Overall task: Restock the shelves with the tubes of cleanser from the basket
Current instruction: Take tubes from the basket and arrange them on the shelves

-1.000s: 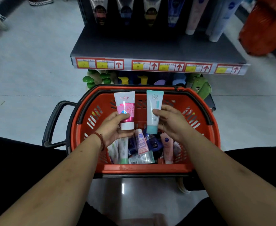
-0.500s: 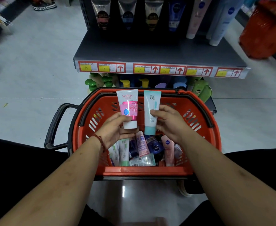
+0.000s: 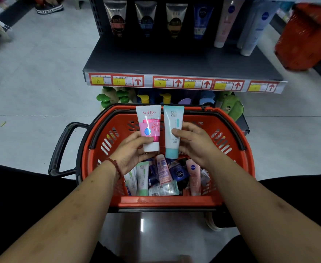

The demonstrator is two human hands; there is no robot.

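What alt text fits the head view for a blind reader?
The left hand holds a pink tube and the right hand a teal tube, upright over a red basket of more tubes, before a shelf.

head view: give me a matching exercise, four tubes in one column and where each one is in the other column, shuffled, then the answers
Things
1. Softto tube
2. teal tube
3. pale pink Nivea tube
4. silver and black tube

Places
a. standing at the back of the grey shelf
b. gripped by the right hand
c. lying in the red basket
d. gripped by the left hand

Pairs: 1-d, 2-b, 3-c, 4-a
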